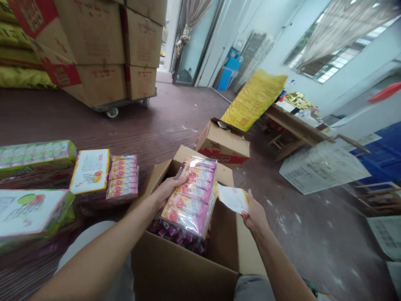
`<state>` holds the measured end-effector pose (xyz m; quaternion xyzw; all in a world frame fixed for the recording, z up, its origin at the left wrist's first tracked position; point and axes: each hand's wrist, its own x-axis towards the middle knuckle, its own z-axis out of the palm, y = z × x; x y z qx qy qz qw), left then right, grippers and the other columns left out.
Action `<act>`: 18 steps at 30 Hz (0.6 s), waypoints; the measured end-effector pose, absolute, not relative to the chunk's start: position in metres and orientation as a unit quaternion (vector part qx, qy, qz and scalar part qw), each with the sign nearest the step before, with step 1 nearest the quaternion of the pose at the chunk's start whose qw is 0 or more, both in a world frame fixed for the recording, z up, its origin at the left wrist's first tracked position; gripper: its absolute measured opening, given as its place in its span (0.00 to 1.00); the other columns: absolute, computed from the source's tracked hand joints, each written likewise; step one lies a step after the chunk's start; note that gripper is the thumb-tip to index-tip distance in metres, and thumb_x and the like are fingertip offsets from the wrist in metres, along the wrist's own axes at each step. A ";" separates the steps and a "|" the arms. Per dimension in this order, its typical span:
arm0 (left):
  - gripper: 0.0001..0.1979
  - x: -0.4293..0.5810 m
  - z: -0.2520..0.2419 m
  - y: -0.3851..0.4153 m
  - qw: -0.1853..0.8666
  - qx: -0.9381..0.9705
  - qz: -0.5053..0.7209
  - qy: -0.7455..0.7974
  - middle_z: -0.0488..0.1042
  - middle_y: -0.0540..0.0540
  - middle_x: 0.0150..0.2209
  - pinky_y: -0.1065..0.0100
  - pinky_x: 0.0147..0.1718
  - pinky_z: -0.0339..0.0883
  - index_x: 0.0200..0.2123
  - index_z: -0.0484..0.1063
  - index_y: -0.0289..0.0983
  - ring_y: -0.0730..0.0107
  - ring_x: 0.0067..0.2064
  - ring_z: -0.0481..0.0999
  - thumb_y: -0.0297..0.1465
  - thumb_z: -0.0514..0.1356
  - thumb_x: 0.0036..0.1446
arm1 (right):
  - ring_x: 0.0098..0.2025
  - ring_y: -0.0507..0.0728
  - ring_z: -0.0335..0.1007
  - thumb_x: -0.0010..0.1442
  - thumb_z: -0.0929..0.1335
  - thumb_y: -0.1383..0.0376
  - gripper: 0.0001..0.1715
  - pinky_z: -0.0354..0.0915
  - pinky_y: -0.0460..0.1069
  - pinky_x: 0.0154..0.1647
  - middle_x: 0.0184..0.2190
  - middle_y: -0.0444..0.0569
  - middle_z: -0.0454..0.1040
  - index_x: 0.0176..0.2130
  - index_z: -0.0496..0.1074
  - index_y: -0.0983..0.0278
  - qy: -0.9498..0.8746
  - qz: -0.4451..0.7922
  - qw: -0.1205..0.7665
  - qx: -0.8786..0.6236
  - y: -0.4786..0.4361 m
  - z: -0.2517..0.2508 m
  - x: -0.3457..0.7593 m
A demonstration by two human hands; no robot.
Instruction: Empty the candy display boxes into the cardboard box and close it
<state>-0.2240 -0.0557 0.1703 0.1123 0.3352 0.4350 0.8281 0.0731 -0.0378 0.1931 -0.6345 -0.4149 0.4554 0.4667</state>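
Note:
My left hand (pixel 167 189) grips a shrink-wrapped pack of pink drink cartons (pixel 191 196) by its left edge, holding it above an open cardboard box (pixel 188 267) in front of me. More packs lie inside the box under it. My right hand (pixel 254 213) pinches a small white printed paper slip (pixel 233 198) just right of the pack, over the box's right flap.
Stacked packs of pink and green cartons (pixel 122 177) lie on the floor at the left. A second open carton (pixel 223 144) sits beyond the box. A trolley loaded with big cartons (pixel 103 54) stands at the back left. A wooden bench and yellow sack (pixel 255 100) are at the right.

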 end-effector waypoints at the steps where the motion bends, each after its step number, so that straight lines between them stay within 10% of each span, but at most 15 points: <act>1: 0.20 -0.223 0.171 -0.056 0.834 0.098 0.429 0.334 0.83 0.35 0.34 0.63 0.37 0.78 0.49 0.75 0.26 0.60 0.30 0.83 0.34 0.66 0.58 | 0.15 0.52 0.62 0.62 0.64 0.41 0.29 0.55 0.45 0.10 0.19 0.47 0.72 0.26 0.70 0.61 -0.382 0.484 0.477 -0.626 -0.041 0.197 0.078; 6: 0.32 -0.209 0.178 -0.060 0.865 0.034 0.450 0.220 0.83 0.34 0.42 0.53 0.50 0.75 0.59 0.70 0.30 0.50 0.43 0.84 0.50 0.56 0.63 | 0.32 0.55 0.77 0.64 0.58 0.34 0.39 0.76 0.48 0.34 0.32 0.50 0.81 0.37 0.78 0.62 -0.206 0.679 0.534 -0.460 -0.072 0.196 0.046; 10: 0.39 -0.197 0.180 -0.064 0.876 0.033 0.446 0.178 0.82 0.35 0.45 0.52 0.53 0.74 0.59 0.72 0.34 0.47 0.48 0.82 0.58 0.55 0.59 | 0.51 0.61 0.76 0.60 0.65 0.36 0.32 0.74 0.58 0.53 0.43 0.47 0.82 0.45 0.79 0.57 -0.252 0.718 0.513 -0.397 -0.093 0.190 -0.012; 18: 0.41 -0.190 0.161 -0.048 0.839 0.047 0.503 0.201 0.81 0.35 0.50 0.51 0.58 0.69 0.61 0.70 0.35 0.49 0.54 0.79 0.61 0.50 0.60 | 0.47 0.57 0.77 0.43 0.79 0.41 0.32 0.74 0.51 0.50 0.44 0.44 0.82 0.42 0.79 0.56 -0.346 0.652 0.558 -0.380 -0.086 0.204 -0.047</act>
